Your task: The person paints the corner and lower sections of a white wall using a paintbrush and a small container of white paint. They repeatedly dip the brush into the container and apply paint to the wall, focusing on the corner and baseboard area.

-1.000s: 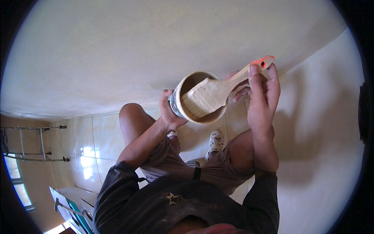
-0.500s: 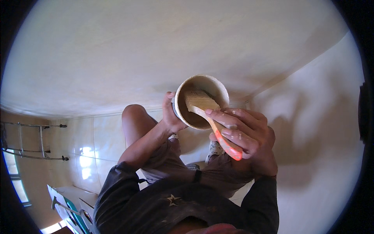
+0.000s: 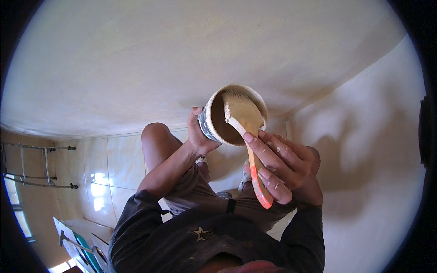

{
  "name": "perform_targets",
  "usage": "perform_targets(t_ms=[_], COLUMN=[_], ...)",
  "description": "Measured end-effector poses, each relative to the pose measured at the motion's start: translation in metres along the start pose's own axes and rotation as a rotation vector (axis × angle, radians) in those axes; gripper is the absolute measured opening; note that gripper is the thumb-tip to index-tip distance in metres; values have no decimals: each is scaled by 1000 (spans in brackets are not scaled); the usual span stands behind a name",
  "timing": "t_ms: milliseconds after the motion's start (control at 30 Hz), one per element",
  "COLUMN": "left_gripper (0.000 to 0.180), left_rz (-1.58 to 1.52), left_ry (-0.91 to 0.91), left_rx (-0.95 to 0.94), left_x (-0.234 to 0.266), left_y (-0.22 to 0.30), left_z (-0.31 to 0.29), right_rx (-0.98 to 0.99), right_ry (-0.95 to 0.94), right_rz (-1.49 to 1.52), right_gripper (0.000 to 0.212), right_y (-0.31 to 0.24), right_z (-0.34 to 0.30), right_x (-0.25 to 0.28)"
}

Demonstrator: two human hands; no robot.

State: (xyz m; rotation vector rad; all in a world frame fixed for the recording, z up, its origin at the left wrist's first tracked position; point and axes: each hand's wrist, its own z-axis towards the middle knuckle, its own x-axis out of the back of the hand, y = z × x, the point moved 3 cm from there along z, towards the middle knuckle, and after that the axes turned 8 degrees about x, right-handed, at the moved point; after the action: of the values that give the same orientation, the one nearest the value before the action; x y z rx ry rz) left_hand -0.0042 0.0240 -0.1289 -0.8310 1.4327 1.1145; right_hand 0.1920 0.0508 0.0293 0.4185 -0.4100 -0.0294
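My left hand (image 3: 199, 135) is wrapped round the left side of a round paint bucket (image 3: 206, 119), tilted so that its mouth faces me. Cream paint coats the inner wall and rim. Between the fingers and thumb of my right hand (image 3: 287, 164) is a wide paintbrush (image 3: 258, 175) with an orange-red painted handle. Its head lies inside the bucket's mouth, against the right part of the inner wall, and is thickly covered with cream paint. Splashes of paint dot my right fingers. How much paint is at the bottom cannot be made out.
A pale wall (image 3: 150, 59) rises ahead, meeting another wall (image 3: 378, 136) on my right at a corner. Glossy tiles (image 3: 123, 159) cover the floor. A metal ladder (image 3: 36, 166) is at the left, above a white box-like thing (image 3: 86, 232) with a long-handled tool on it.
The brush head has shifted up and right inside the bucket, and its handle end has swung down and left. My left hand has tipped the bucket slightly more.
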Motion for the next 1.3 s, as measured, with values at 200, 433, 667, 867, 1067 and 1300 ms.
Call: perform_targets(t_ms=[200, 433, 667, 867, 1067, 1300], left_gripper=[78, 76, 78, 101, 104, 104], left_rz=[88, 178, 163, 283, 258, 228], left_ry=[68, 158, 100, -14, -92, -67], left_rx=[-46, -95, -146, -209, -136, -163], left_x=[8, 4, 1, -13, -13, -26], left_y=[5, 6, 8, 7, 14, 13], left_z=[-3, -5, -5, 4, -1, -2], right_rx=[11, -258, -451, -808, -978, -728], right_ry=[-67, -134, -28, 345, 376, 229], right_rz=[49, 170, 249, 222, 539, 657], right_gripper=[47, 39, 38, 34, 45, 41], right_y=[-5, 6, 23, 21, 25, 23], right_z=[3, 3, 4, 9, 19, 15], right_x=[3, 1, 15, 26, 20, 13])
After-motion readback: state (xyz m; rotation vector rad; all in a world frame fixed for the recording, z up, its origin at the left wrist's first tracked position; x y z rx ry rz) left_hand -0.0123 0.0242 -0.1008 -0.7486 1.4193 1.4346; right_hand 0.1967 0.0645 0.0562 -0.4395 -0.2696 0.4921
